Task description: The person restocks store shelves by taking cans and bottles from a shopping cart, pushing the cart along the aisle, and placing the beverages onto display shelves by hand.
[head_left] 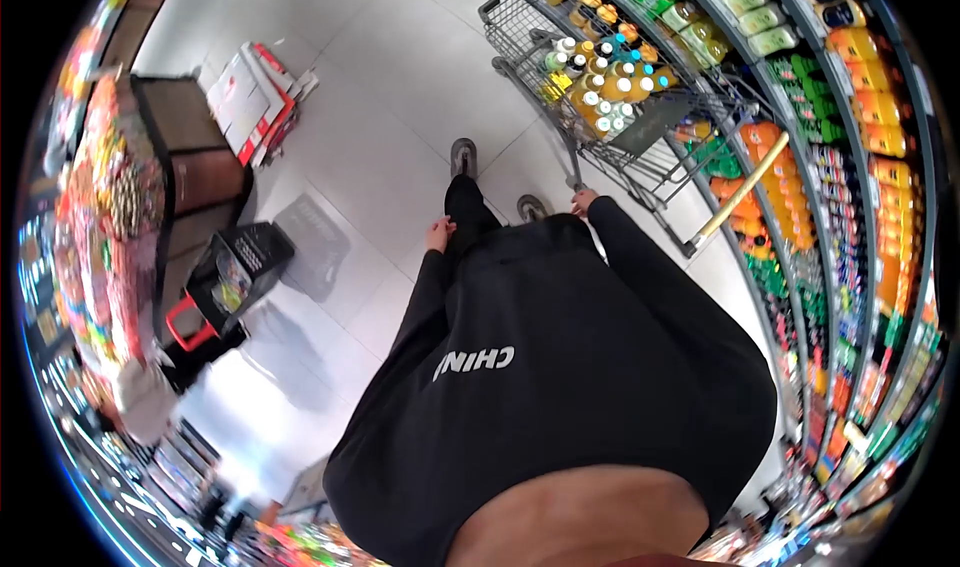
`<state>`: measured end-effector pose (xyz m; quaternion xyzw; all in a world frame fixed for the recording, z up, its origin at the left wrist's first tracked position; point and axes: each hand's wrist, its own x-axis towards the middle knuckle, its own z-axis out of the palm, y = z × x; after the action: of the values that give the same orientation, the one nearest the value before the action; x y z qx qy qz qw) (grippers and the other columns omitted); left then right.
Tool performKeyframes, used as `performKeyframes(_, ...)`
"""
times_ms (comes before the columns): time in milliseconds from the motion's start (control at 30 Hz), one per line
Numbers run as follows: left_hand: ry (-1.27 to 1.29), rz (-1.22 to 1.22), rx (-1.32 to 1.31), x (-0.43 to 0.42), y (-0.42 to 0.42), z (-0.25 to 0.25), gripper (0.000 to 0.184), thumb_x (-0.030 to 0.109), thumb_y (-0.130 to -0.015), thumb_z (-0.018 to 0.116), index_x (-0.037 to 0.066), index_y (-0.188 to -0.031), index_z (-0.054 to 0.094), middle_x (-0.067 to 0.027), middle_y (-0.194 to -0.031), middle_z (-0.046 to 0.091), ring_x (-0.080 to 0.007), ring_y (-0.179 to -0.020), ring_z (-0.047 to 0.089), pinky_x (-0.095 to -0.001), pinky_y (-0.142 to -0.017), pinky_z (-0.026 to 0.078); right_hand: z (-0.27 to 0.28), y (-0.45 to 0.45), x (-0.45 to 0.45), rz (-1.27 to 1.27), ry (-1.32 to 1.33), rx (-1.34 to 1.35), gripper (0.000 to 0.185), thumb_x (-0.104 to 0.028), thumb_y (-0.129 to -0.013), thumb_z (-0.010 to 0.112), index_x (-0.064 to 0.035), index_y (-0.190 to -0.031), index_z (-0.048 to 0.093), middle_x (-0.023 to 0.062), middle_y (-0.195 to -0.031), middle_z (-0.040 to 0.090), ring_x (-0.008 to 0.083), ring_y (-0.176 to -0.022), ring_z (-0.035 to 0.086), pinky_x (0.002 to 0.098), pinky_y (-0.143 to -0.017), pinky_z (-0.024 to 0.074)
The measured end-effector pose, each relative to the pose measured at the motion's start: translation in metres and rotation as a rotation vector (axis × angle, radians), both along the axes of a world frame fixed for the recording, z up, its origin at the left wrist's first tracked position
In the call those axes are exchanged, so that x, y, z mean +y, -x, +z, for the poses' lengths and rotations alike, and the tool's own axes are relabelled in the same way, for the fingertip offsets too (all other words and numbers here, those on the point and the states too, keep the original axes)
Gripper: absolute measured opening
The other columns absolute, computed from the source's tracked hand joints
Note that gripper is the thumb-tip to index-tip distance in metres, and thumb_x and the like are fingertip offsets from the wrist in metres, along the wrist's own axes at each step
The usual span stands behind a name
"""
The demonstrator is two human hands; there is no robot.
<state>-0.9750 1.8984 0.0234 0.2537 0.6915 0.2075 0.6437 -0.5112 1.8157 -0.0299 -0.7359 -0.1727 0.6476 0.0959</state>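
My left hand [440,234] hangs beside my left thigh, against the black trousers. Its fingers are loosely bent and apart, with nothing visible in them. On the other side of my body, my right hand [583,202] also hangs low, fingers loosely apart and no object seen in it. It appears close to a caster of the metal shopping cart [690,162], but whether they touch is unclear. Inside the cart stand several drink bottles [610,82] with white, blue and orange caps. The cart's pale handle bar [745,195] lies to my right.
Shelves of bottled drinks [870,97] curve along the right side. To the left is a candy display [110,207], with a black shopping basket [240,267] with a red handle beside it. Flattened cardboard boxes [255,102] lie on the grey tiled floor [380,97].
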Motion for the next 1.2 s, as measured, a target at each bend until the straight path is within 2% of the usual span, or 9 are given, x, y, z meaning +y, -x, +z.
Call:
performKeyframes(100,0.081,-0.140,-0.109,0.087,0.039,-0.033,0.033,0.034,-0.096,0.068,0.005,-0.110,0.070,-0.0097,-0.091,0.075,-0.0175,-0.076,0.071,-0.0287,-0.066,0.055,0.039,0.014,0.004,-0.308,-0.005,-0.103,0.028,-0.016,-0.093,0.058,0.0056,-0.109,0.067,0.0224,-0.082,0.073,0.0306,-0.053,0.068,0.0421,-0.051,0.0577)
performKeyframes(200,0.091,-0.301,-0.035,0.169,0.048,-0.020,0.032,0.035,-0.098,0.065,0.007,-0.113,0.071,-0.0106,-0.092,0.075,-0.0193,-0.075,0.072,-0.0300,-0.062,0.055,0.072,0.052,0.020,-0.631,0.050,-0.073,0.035,-0.026,-0.096,0.054,0.0029,-0.111,0.068,0.0222,-0.088,0.074,0.0294,-0.060,0.070,0.0394,-0.053,0.0562)
performKeyframes(300,-0.012,-0.421,-0.013,0.249,0.065,-0.027,0.033,0.034,-0.097,0.065,0.006,-0.114,0.070,-0.0098,-0.093,0.075,-0.0169,-0.074,0.071,-0.0295,-0.061,0.054,0.048,0.094,0.038,-0.526,-0.115,-0.133,0.039,-0.035,-0.100,0.053,-0.0045,-0.112,0.073,0.0151,-0.092,0.076,0.0247,-0.077,0.072,0.0375,-0.064,0.0553)
performKeyframes(333,-0.024,-0.448,-0.017,0.270,0.072,-0.028,0.032,0.033,-0.097,0.065,0.006,-0.114,0.069,-0.0093,-0.092,0.075,-0.0157,-0.076,0.071,-0.0297,-0.062,0.053,0.000,0.096,0.024,-0.112,-0.425,-0.332,0.043,-0.040,-0.099,0.054,-0.0049,-0.108,0.076,0.0136,-0.090,0.076,0.0228,-0.079,0.072,0.0378,-0.063,0.0548)
performKeyframes(500,0.049,-0.508,0.080,0.345,0.074,-0.022,0.028,0.030,-0.098,0.063,0.008,-0.114,0.068,-0.0089,-0.092,0.075,-0.0163,-0.075,0.071,-0.0295,-0.062,0.053,0.064,0.110,0.058,-0.477,-0.120,-0.142,0.034,-0.031,-0.096,0.060,-0.0027,-0.109,0.074,0.0138,-0.090,0.076,0.0234,-0.074,0.071,0.0345,-0.063,0.0546)
performKeyframes(600,0.081,-0.569,0.054,0.363,0.065,-0.038,0.029,0.029,-0.099,0.061,0.007,-0.116,0.069,-0.0094,-0.093,0.075,-0.0177,-0.076,0.072,-0.0301,-0.063,0.054,0.083,0.112,0.068,-0.749,-0.103,-0.100,0.032,-0.027,-0.095,0.061,-0.0016,-0.112,0.072,0.0151,-0.091,0.076,0.0249,-0.071,0.070,0.0338,-0.061,0.0541)
performKeyframes(767,0.198,-0.625,-0.032,0.358,0.016,-0.061,0.030,0.029,-0.099,0.060,0.008,-0.119,0.069,-0.0122,-0.094,0.075,-0.0196,-0.077,0.072,-0.0312,-0.064,0.057,0.093,0.104,0.094,-0.759,-0.150,-0.031,0.034,-0.030,-0.098,0.059,-0.0023,-0.115,0.069,0.0139,-0.093,0.075,0.0224,-0.073,0.072,0.0322,-0.063,0.0554)
performKeyframes(867,0.251,-0.661,-0.061,0.345,-0.044,-0.039,0.030,0.031,-0.096,0.067,0.007,-0.112,0.070,-0.0111,-0.092,0.074,-0.0197,-0.077,0.072,-0.0314,-0.065,0.058,0.108,0.088,0.129,-0.749,-0.177,0.028,0.035,-0.032,-0.102,0.057,-0.0029,-0.115,0.069,0.0114,-0.094,0.075,0.0200,-0.076,0.073,0.0301,-0.066,0.0570)
performKeyframes(1200,-0.074,-1.091,-0.106,0.387,-0.224,0.059,0.033,0.031,-0.106,0.055,0.004,-0.121,0.068,-0.0100,-0.096,0.074,-0.0167,-0.080,0.071,-0.0300,-0.070,0.057,0.168,0.004,0.255,-0.822,-0.599,-0.022,0.024,-0.024,-0.108,0.054,-0.0042,-0.114,0.067,0.0054,-0.095,0.073,0.0123,-0.078,0.069,0.0265,-0.070,0.0550)
